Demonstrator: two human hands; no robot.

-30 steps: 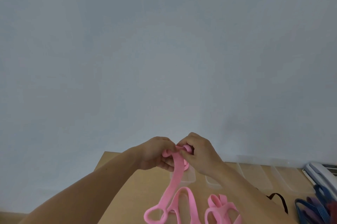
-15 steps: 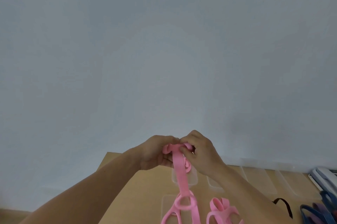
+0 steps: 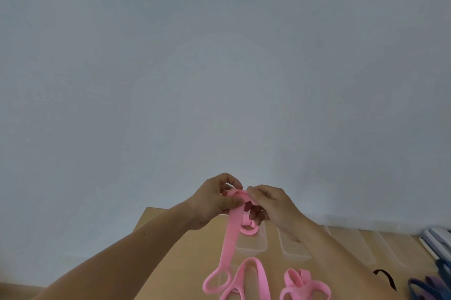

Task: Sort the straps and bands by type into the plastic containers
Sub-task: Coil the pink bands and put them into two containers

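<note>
We see both hands raised together over the far part of a wooden table [image 3: 170, 246], with a pale wall filling most of the view. The left hand [image 3: 212, 202] pinches the top of a long pink strap [image 3: 231, 233] between thumb and curled fingers, and the right hand [image 3: 271, 204] grips the same folded end from the other side, its fingertips closed on the fabric. From that shared hold the strap hangs straight down and ends in loops [image 3: 217, 280] that rest low in the view, on or just above the table (we cannot tell which).

Just below the hands, a small pink coil [image 3: 249, 229] sits in a clear plastic container [image 3: 251, 247]. More clear containers [image 3: 292, 246] stand in a row to the right along the back of the table, partly hidden by the right forearm. Near the bottom edge, a second bundle of pink loops [image 3: 305, 285] lies beside the hanging strap, close to it but apart.

Further right, a thin black band [image 3: 386, 277] curls on the table, and dark blue straps [image 3: 424, 287] sit at the corner of the view. Above those, a white object [image 3: 436, 238] lies at the right edge (too cut off for us to identify).
</note>
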